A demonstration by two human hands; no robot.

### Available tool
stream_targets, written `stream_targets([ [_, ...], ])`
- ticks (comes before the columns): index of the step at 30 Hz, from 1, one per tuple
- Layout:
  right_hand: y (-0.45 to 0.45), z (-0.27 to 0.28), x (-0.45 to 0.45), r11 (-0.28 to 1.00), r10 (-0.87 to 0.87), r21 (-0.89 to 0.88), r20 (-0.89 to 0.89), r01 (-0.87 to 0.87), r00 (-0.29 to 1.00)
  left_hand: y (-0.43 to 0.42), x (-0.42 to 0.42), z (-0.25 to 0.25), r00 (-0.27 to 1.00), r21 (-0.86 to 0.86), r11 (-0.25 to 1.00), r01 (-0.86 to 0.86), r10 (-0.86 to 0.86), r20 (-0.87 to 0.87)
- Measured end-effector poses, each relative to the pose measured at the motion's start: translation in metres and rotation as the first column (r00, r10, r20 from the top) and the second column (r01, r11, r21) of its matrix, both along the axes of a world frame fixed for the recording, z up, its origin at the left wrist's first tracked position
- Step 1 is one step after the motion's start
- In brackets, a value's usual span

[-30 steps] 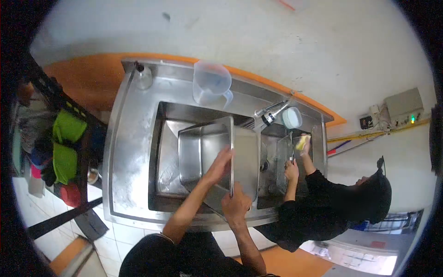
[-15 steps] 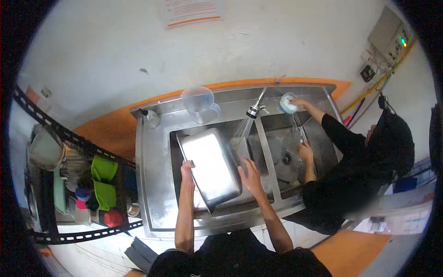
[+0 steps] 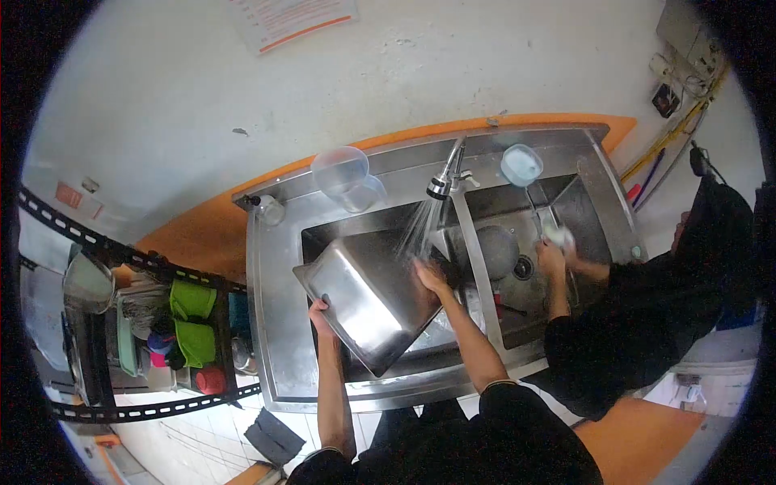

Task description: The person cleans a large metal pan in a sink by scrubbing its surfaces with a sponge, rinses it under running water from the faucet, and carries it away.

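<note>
A deep stainless steel food pan (image 3: 360,295) hangs tilted over the left sink basin, its smooth outside facing me. My left hand (image 3: 322,318) is closed on the pan's rim at the lower left corner. On the other side, my right hand (image 3: 431,279) lies against the pan with fingers stretched out, just below the falling water. Water sprays from the faucet (image 3: 439,187) onto the pan's right side. The steel sink (image 3: 279,347) surrounds the pan.
A clear plastic pitcher (image 3: 341,171) and a bottle (image 3: 271,211) stand on the back ledge. A tub (image 3: 521,166) sits behind the right basin, where a co-worker's hands (image 3: 553,263) scrub a utensil. At left is a rack with green bins (image 3: 194,323).
The pan has turned, its top leaning further right. My right hand has moved up to the spray. The co-worker's hand has left the tub and joined the other in the right basin.
</note>
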State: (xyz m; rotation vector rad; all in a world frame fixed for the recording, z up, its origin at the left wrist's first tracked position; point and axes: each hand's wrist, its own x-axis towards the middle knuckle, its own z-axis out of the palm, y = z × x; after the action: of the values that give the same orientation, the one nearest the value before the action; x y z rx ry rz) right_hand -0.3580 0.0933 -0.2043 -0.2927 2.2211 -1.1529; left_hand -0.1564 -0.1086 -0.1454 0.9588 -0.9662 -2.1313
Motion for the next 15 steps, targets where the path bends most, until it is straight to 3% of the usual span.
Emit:
stream_targets([
  [1, -0.012, 0.019, 0.001, 0.993, 0.096, -0.065, 0.018, -0.094, 0.995, -0.026, 0.01, -0.06, 0.997, 0.028, 0.997, -0.067, 0.068, -0.045],
  [2, -0.029, 0.027, 0.008, 0.983, 0.142, -0.105, -0.071, -0.149, 0.987, -0.042, 0.024, -0.091, 0.987, 0.067, 0.989, -0.133, 0.138, -0.077],
  [3, -0.044, 0.029, 0.017, 0.969, 0.184, -0.136, -0.157, -0.206, 0.97, -0.048, 0.033, -0.074, 0.999, 0.127, 0.992, 0.006, -0.001, -0.042],
  [4, -0.047, 0.028, 0.024, 0.971, 0.181, -0.132, -0.132, -0.199, 0.974, -0.053, 0.04, -0.078, 1.0, 0.136, 0.991, 0.008, -0.005, -0.019],
  [6, -0.049, 0.028, 0.038, 0.907, 0.226, -0.256, -0.37, -0.333, 0.901, -0.059, 0.053, -0.087, 0.999, 0.157, 0.988, -0.002, 0.01, -0.049],
  [7, -0.04, 0.028, 0.041, 0.908, 0.223, -0.261, -0.362, -0.328, 0.905, -0.049, 0.052, -0.06, 0.997, 0.174, 0.983, 0.053, -0.042, -0.069],
  [8, -0.022, 0.029, 0.041, 0.91, 0.201, -0.312, -0.244, -0.273, 0.949, -0.04, 0.047, -0.041, 0.997, 0.17, 0.984, 0.051, -0.04, -0.065],
  [9, -0.003, 0.028, 0.04, 0.909, 0.184, -0.356, -0.124, -0.217, 0.975, -0.033, 0.041, -0.025, 0.999, 0.065, 0.998, -0.025, 0.022, 0.049],
  [10, 0.01, -0.024, 0.04, 0.973, 0.078, -0.211, -0.093, -0.096, 0.993, -0.024, 0.034, -0.007, 0.983, -0.046, 0.994, -0.094, 0.1, 0.152],
  [11, 0.026, -0.121, 0.038, 0.999, 0.024, -0.028, -0.089, -0.027, 0.996, -0.01, 0.025, 0.022, 0.983, -0.048, 0.993, -0.107, 0.113, 0.148],
  [13, 0.052, -0.175, 0.051, 0.995, -0.094, 0.026, 0.077, 0.092, 0.993, 0.013, 0.005, 0.073, 0.981, -0.083, 0.996, -0.021, 0.037, 0.191],
  [14, 0.056, -0.171, 0.059, 0.965, -0.194, -0.099, 0.365, 0.245, 0.911, 0.013, 0.0, 0.074, 0.981, -0.084, 0.996, -0.039, 0.054, 0.184],
  [15, 0.059, -0.162, 0.068, 0.894, -0.228, -0.165, 0.633, 0.417, 0.74, 0.011, -0.004, 0.072, 0.976, -0.117, 0.993, -0.025, 0.05, 0.211],
])
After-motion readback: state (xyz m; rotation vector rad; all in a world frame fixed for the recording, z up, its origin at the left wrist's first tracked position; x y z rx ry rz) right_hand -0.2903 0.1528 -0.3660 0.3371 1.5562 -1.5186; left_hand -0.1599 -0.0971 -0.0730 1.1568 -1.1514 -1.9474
